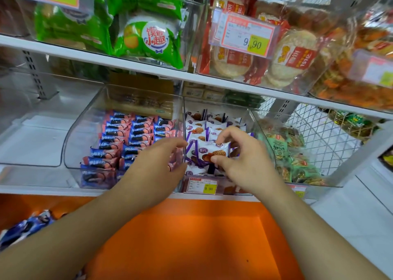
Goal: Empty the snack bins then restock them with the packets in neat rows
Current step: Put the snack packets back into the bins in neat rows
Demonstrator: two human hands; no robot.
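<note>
A clear snack bin (251, 118) in the middle of the lower shelf holds white-and-purple waffle biscuit packets (197, 128) standing in rows. My right hand (244, 162) pinches one of these packets (212, 150) between thumb and fingers at the front of that bin. My left hand (157, 158) reaches to the packet's left edge with fingers loosely curved, its fingertips at the packet; whether they grip it is unclear. The bin to the left (85, 118) holds blue-and-pink packets (125, 135) in neat rows.
A bin of green packets (293, 156) stands to the right, and a clear bin (32, 130) with nothing in it at far left. The upper shelf (106, 60) carries full bins. An orange box (191, 237) lies below my arms, with blue packets (25, 226) at lower left.
</note>
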